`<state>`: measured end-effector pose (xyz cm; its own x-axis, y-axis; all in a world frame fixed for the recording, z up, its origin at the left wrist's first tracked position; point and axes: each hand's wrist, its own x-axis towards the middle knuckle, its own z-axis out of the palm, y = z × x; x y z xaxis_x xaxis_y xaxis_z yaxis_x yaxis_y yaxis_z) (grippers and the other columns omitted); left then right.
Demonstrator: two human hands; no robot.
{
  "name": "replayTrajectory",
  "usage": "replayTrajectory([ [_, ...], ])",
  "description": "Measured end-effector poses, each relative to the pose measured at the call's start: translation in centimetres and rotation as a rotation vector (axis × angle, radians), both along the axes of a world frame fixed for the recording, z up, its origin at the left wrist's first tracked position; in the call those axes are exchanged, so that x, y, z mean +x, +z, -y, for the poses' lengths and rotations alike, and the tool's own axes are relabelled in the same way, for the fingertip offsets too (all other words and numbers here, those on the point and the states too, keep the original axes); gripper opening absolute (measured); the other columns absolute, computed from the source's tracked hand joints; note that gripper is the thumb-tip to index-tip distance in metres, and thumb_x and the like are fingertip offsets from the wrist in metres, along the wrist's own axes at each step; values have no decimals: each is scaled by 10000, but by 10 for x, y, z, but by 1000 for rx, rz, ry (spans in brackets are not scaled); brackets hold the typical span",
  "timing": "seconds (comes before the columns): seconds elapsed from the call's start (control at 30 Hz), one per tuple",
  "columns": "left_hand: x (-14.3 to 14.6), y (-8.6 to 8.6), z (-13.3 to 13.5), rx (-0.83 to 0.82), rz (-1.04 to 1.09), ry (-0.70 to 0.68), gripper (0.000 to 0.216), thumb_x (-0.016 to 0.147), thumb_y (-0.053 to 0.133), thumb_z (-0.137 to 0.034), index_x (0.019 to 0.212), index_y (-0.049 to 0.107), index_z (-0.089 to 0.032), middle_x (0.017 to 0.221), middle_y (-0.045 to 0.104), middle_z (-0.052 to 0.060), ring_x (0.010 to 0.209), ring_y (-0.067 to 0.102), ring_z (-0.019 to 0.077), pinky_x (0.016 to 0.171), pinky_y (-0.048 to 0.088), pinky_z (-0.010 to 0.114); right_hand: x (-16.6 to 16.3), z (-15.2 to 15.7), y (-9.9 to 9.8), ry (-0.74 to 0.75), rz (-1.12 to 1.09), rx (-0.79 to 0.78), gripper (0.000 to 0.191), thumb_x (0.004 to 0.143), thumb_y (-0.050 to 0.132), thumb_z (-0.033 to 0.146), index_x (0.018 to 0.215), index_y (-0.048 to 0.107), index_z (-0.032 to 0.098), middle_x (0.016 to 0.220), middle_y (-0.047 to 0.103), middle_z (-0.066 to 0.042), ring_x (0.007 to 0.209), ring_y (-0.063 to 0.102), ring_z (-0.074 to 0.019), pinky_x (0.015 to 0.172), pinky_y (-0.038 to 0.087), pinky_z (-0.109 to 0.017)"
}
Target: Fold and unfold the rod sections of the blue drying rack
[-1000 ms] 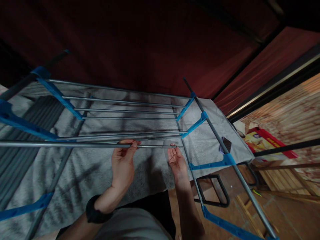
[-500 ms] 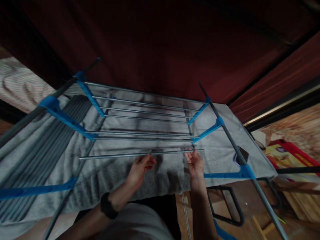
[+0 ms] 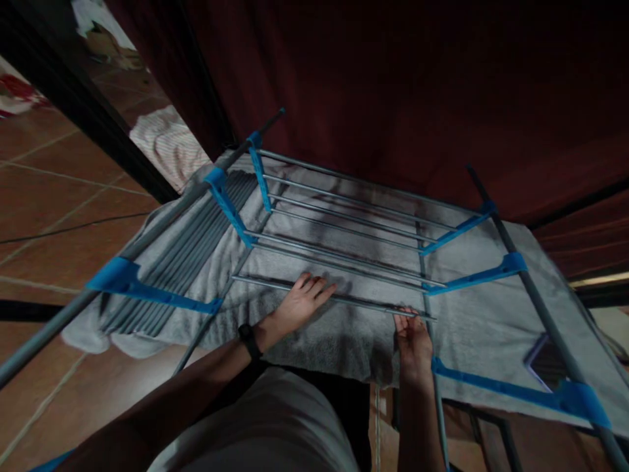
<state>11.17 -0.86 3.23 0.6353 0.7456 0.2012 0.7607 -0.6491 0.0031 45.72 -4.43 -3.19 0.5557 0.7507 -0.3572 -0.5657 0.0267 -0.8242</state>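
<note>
A loose grey metal rod [image 3: 275,285] lies across a drying rack [image 3: 221,190] with blue plastic brackets. My left hand [image 3: 299,301] rests on the rod near its middle, fingers stretched out flat over it. My right hand [image 3: 411,337] pinches the rod's right end between its fingertips. A grey towel [image 3: 491,314] is spread beneath the rack. Several fixed rods [image 3: 344,216] run across the frame further back.
A bundle of grey rods [image 3: 191,236] lies on the towel at the left. A dark phone-like object [image 3: 543,360] sits on the towel at the right. A dark red curtain [image 3: 393,85] hangs behind. Tiled floor [image 3: 63,223] and a striped cloth [image 3: 167,141] lie to the left.
The view has swung left. The loose rod has come down lower, towards the towel. My left hand has gone from a curled grip to lying flat on it; my right hand stays at its end.
</note>
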Motion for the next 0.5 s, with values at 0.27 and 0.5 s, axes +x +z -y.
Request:
replayTrajectory([
  [0.27, -29, -7, -10, -79, -5, 68, 457, 982, 519, -46, 1408, 615, -181, 1171, 734, 105, 1088, 685, 232, 992, 474, 376, -4, -14, 4, -3, 42, -40, 74, 848, 691, 274, 911, 725, 254, 1118, 770, -58, 1143, 743, -222, 1182, 532, -502],
  [0.5, -23, -1, -14, -44, -95, 38, 458, 985, 460, -23, 1406, 590, -149, 1118, 715, 91, 1073, 665, 229, 974, 457, 374, 7, -26, 7, -48, -30, -122, 109, 819, 686, 220, 895, 730, 285, 944, 770, -14, 1008, 776, -208, 1123, 591, -475],
])
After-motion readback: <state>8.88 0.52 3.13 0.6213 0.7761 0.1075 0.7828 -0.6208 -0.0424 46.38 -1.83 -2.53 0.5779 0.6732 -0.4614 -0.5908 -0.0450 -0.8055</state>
